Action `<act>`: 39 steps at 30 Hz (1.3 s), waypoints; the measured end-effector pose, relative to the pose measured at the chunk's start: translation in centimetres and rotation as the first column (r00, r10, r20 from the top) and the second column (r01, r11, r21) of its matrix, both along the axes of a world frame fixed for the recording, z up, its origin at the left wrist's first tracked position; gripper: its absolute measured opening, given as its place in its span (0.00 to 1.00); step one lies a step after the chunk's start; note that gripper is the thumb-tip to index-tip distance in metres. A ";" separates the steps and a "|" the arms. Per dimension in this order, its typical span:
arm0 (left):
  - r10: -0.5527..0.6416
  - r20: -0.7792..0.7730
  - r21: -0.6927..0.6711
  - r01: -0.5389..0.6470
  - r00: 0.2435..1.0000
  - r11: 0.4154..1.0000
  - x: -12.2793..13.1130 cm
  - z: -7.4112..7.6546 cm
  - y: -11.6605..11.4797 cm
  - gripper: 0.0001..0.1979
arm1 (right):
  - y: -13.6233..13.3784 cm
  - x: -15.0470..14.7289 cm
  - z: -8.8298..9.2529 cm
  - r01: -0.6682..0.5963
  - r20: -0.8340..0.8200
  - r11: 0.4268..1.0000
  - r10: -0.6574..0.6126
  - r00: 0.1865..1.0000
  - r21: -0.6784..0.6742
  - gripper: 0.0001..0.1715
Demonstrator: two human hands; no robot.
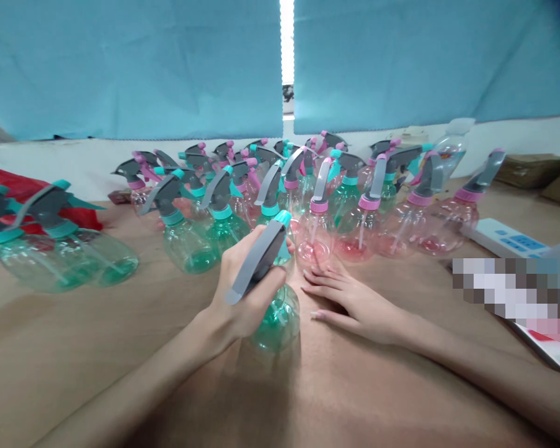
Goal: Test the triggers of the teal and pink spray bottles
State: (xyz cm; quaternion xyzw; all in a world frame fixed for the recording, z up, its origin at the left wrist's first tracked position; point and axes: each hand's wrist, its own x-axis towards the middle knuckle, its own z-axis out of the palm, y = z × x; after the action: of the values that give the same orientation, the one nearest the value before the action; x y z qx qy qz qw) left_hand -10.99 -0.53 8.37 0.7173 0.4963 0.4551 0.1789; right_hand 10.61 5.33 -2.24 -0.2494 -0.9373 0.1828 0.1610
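Note:
My left hand (247,298) is wrapped round the neck of a green spray bottle (277,326) with a grey and teal trigger head. The bottle stands almost upright near the middle of the table, and my fingers hide its collar. To its right, my right hand (350,302) lies flat with fingers stretched out, holding nothing. Its fingertips are close to the base of a pink spray bottle (315,239); I cannot tell whether they touch it. Another pink spray bottle (358,230) stands just behind the right hand.
Several green spray bottles (189,246) and pink ones crowd the back of the brown table (177,386). Two green bottles (60,258) stand at left before a red cloth (81,214). At right lie a white device with blue buttons (513,238) and a blurred-out flat object (522,305).

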 end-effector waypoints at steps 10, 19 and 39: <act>-0.043 0.060 0.005 0.043 0.997 0.999 -0.4 -0.4 0.1 0.06 | -0.1 0.0 0.1 0.003 -0.017 1.000 -0.003 1.000 -0.020 0.33; -0.046 0.124 -0.054 0.053 0.991 0.997 -0.2 -0.5 -0.1 0.04 | -0.1 0.0 0.4 0.001 -0.025 1.000 -0.002 1.000 -0.011 0.32; -0.005 0.098 -0.038 0.008 0.995 0.999 0.3 -0.4 -0.2 0.05 | 0.0 0.0 0.2 -0.009 -0.037 1.000 0.009 0.999 -0.002 0.32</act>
State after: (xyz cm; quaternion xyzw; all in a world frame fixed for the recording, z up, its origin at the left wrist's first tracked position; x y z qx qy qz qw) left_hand -10.70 -0.75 7.96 0.6923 0.4932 0.4794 0.2181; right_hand 10.59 5.31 -2.07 -0.2419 -0.9351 0.1889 0.1773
